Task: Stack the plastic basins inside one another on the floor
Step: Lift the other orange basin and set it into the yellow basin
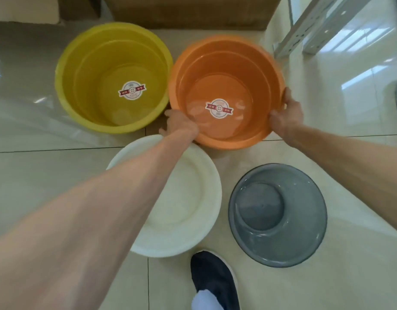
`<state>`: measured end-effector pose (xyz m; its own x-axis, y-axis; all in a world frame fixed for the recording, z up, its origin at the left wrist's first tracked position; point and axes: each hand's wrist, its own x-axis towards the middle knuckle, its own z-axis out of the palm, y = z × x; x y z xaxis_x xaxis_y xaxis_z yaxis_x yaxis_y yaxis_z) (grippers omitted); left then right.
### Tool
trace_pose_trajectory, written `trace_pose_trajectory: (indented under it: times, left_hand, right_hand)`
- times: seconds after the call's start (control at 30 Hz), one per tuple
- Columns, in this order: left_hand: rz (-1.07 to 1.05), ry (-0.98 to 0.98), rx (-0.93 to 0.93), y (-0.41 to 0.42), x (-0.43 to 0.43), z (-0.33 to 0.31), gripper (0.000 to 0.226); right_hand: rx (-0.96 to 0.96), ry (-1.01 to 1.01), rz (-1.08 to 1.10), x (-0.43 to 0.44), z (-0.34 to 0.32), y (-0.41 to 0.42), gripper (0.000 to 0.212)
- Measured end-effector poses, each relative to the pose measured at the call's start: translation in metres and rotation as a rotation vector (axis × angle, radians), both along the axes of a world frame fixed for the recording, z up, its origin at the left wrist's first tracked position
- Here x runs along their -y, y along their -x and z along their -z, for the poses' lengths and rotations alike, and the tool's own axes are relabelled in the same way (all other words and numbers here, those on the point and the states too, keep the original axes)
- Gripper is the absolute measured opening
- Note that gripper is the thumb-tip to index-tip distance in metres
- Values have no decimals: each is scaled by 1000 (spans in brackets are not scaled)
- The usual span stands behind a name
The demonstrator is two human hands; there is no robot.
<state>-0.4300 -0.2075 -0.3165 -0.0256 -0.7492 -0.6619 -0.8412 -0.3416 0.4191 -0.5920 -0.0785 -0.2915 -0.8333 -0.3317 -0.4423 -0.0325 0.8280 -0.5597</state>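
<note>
Several plastic basins stand on the tiled floor. An orange basin (226, 70) with a round sticker inside is at the back right; my left hand (180, 125) grips its near-left rim and my right hand (287, 113) grips its right rim. Its edges look blurred. The yellow basin (87, 70), also with a sticker, stands to its left, almost touching it. Closer to me, a white basin (193, 198) lies partly under my left forearm. A grey basin (278, 231) sits to the right of the white one.
Cardboard boxes (188, 12) line the back wall. A white metal frame (316, 27) leans at the back right. Clear plastic sheeting (25, 108) lies on the floor at the left. My dark shoe (213, 276) is at the bottom centre.
</note>
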Motion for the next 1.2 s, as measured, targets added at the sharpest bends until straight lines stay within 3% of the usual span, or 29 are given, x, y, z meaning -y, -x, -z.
trace_pose_trajectory:
  times: [0.17,0.37,0.5,0.6,0.83,1.07,1.13,1.2]
  left_hand:
    - [-73,73,-132,6,3,1,45]
    - [-70,173,-322,-24,12,-98,40]
    - [-151,235,-321,-96,-23,-168,14]
    - [-247,184,-240,-159,-62,-191,10]
    - [-431,21,-104,-259,-123,-147,18]
    - [-477,-46,-93,-273,-137,-98,12]
    - [-442,-79,-48,-274,-136,-79,21]
    - [-374,-109,36,-274,-135,-60,45]
  right_hand:
    - [-21,76,56,5,15,-1,66]
    - [-149,228,-26,4,-64,-5,73]
    - [-25,264,-92,-19,-137,-59,71]
    - [108,327,-141,-39,-157,-116,71]
    - [326,190,-143,-85,-112,-214,71]
    - [246,24,-219,-89,-75,-242,69]
    - [244,-40,-278,-91,-62,-241,71]
    - [250,-148,-337,-92,-50,-238,73]
